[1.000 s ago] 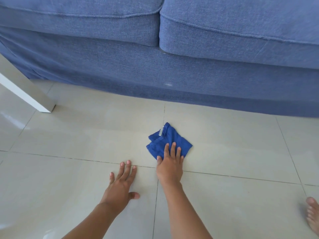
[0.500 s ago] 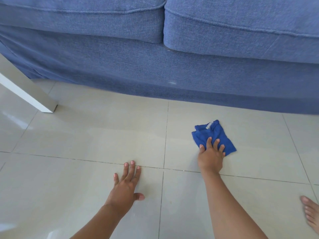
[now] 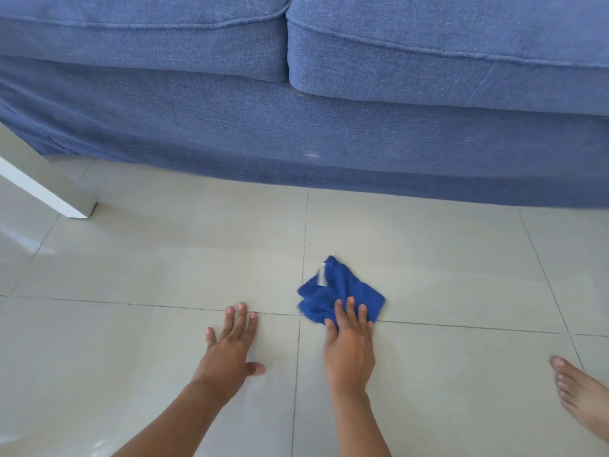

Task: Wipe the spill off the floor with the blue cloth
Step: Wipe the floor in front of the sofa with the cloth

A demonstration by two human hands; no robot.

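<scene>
Far across the whole width: a large sofa (image 3: pixel 329 127) in blue woven fabric, two seat cushions side by side with piped edges, skirt hanging down to the ground.

Below and nearer: a floor (image 3: pixel 131 265) of glossy pale cream tiles with thin grout lines; one line running left to right under both hands, another running near to far between them. No clear puddle to make out on the tiles; only sheen and faint streaks.

At the far left edge: a white square furniture leg (image 3: pixel 43 189), slanted in view, foot resting on the tile just beside the sofa's left corner.

Near right corner: a bare foot (image 3: pixel 580 397), toes pointing to the far left, flat on the floor, well apart from the hands.

Near centre: the left hand (image 3: pixel 230 351), flat on the tile, palm down, fingers spread and straight, gripping nothing, fingertips touching the left-to-right grout line.

Just right of it: the right hand (image 3: pixel 349 344), palm down, fingers extended and pressing on the near edge of the cloth, flat rather than clenched.

Smallest: the crumpled deep-blue cloth (image 3: pixel 336 291), on the floor under the right fingertips, just right of the near-to-far grout line and just beyond the left-to-right one, a small pale tag showing at its far left edge; slightly blurred.
</scene>
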